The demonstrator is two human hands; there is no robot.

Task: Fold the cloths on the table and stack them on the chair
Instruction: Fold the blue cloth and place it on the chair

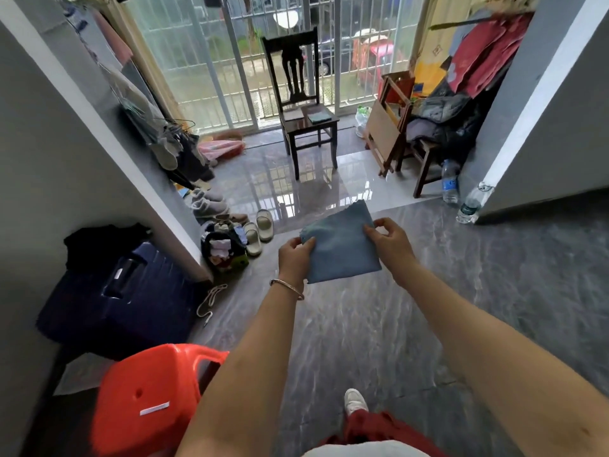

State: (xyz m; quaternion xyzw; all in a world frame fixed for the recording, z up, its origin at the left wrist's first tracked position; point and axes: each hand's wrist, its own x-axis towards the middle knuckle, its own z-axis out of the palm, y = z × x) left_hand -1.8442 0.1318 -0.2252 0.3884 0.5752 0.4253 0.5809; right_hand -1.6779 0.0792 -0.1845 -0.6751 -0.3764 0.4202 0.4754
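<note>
Ahead, the chair (298,125) stands before the barred window, and grey floor (362,324) stretches up to it. Slippers (260,230) lie on the left side by the wall, two bottles (449,183) on the right. A stool (148,397) and a suitcase (115,291) are beside the left arm. The blue cloth (342,245) is folded and held in the air. The left hand (295,258) grips its left edge and the right hand (389,242) pinches its right edge. A pile (319,117) lies on the seat, but its layers are too far away to count.
</note>
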